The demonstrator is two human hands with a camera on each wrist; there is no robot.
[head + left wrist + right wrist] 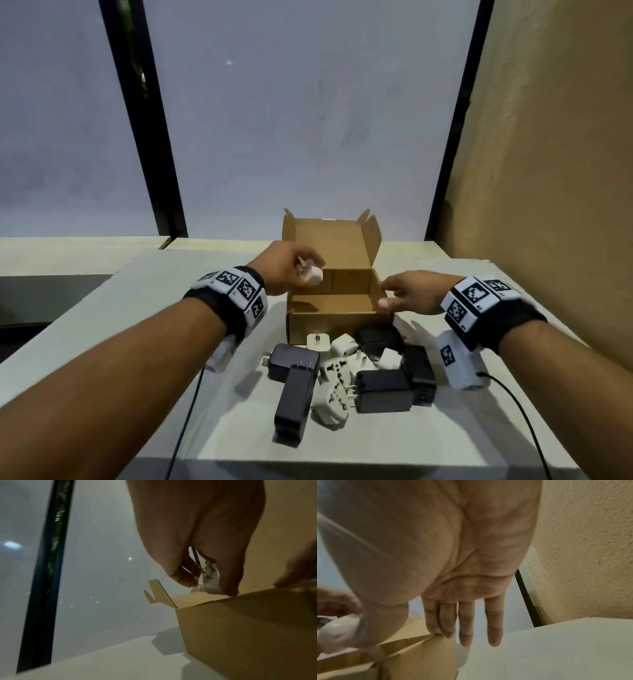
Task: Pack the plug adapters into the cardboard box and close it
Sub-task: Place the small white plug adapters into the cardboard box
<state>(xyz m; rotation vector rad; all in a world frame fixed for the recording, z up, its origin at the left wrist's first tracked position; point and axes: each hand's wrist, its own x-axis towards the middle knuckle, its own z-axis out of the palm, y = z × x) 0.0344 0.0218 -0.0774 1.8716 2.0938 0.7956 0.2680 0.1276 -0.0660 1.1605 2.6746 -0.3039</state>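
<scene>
An open cardboard box [329, 320] stands mid-table, its lid [329, 243] up at the back and its inside empty as far as I see. My left hand [291, 265] pinches a small white plug adapter [310, 274] above the box's left side; the left wrist view shows that adapter [210, 580] between fingertips just over the box rim [223, 599]. My right hand [409, 293] rests straight fingers [447, 622] on the box's right wall [419, 654], thumb at the front corner. Several black and white adapters [359, 373] lie piled in front of the box.
The white table [137, 342] ends near me at a front edge [342, 462]. A textured beige wall [548, 171] rises close on the right. Frosted window panes with dark frames [164, 171] stand behind. Cables [513, 407] trail from both wrist cameras across the table.
</scene>
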